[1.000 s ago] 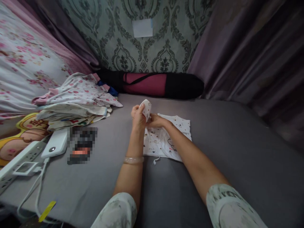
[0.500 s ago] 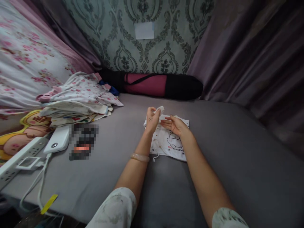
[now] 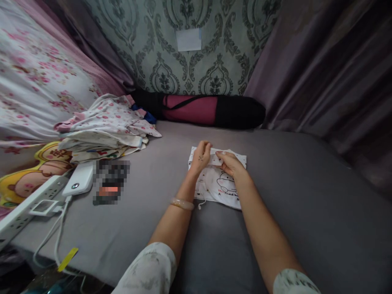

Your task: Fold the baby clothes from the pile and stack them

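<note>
White printed garment (image 3: 214, 181) flat on grey sheet (image 3: 147, 204), 5 o'clock off view centre. Left hand (image 3: 202, 157) on its upper edge; fingertips hidden, can't tell if closed. Right hand (image 3: 230, 164) pinches fabric at garment's 12. From garment: clothes pile (image 3: 108, 126) at 10, white power bank (image 3: 78, 179) at 9.

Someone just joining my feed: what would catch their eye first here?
Probably the long black and magenta cylindrical bag, lying against the patterned wall at the back of the grey-covered surface. Next, the small white printed cloth garment in the middle, with the left hand and right hand at its far part. The heaped pile of pale printed clothes at the left stands out too.
</note>
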Demonstrator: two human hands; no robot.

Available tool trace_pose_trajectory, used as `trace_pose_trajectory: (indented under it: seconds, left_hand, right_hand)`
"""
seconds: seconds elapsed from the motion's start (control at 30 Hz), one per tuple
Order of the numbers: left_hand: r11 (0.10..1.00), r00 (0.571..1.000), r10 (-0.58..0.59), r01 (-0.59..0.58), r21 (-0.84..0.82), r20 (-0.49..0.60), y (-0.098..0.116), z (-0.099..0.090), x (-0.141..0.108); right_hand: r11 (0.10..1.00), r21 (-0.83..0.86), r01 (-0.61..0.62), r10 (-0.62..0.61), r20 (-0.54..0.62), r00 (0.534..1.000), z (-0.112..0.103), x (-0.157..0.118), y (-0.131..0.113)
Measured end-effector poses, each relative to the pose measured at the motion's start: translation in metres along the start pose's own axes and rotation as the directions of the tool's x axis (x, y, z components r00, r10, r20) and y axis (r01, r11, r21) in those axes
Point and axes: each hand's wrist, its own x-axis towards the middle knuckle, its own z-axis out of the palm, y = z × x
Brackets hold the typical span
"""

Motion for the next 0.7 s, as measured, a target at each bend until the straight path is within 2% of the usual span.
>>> trace_pose_trajectory:
  seconds: [0.13,0.2,0.33,0.5,0.57,0.7]
  left_hand:
    - [0.998,0.981,-0.04,0.047,0.031,-0.192,-0.022,-0.036,0.013]
    - [0.991,0.974,-0.075,0.096,0.09,-0.212,-0.032,-0.05,0.016]
    - [0.962,0.984,-0.148,0.166,0.217,-0.099,-0.04,-0.057,0.01]
    - [0.871,0.985,-0.167,0.127,0.475,0.043,-0.03,-0.048,-0.004]
    - [0.81,0.974,-0.201,0.105,0.577,0.105,-0.025,-0.047,-0.007]
    - [0.695,0.936,-0.298,0.079,0.715,0.187,-0.017,-0.046,-0.009]
  right_hand:
    - [0.989,-0.145,0.035,-0.058,-0.158,0.986,-0.007,0.011,0.008]
    - [0.967,-0.24,0.088,-0.134,-0.184,0.974,-0.012,0.017,0.011]
    - [0.918,-0.366,0.154,-0.234,-0.186,0.954,-0.018,0.024,0.015]
    - [0.836,-0.534,0.123,-0.285,-0.231,0.93,-0.023,0.023,0.014]
    - [0.755,-0.65,0.089,-0.326,-0.254,0.911,-0.024,0.02,0.013]
    - [0.534,-0.845,0.004,-0.406,-0.252,0.878,-0.022,0.01,0.011]
